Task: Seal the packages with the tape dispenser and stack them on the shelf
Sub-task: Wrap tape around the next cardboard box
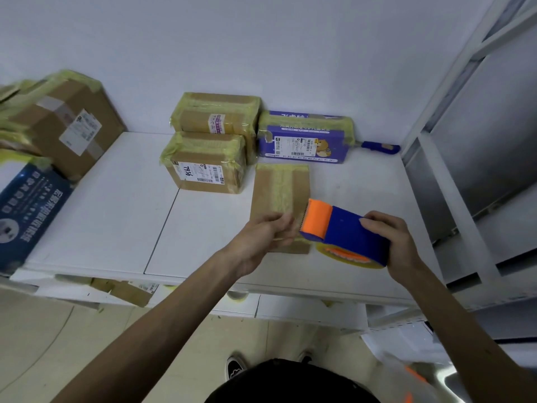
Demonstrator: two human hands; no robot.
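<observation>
Package: flat brown cardboard parcel (pixel 279 193), seemingly light, stiff; our left hand (pixel 261 239) presses its 6 o'clock end, fingers straight.
Dispenser: blue-orange plastic tape dispenser (pixel 347 228), our right hand (pixel 390 241) clamped round it.

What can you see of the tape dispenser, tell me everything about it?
The tape dispenser looks plastic: a blue body, an orange head with a toothed edge, and a yellowish tape roll on an orange hub underneath. The right hand grips its rear end, head pointing left against the near part of the flat cardboard package. The left hand rests on that package beside the head.
</observation>
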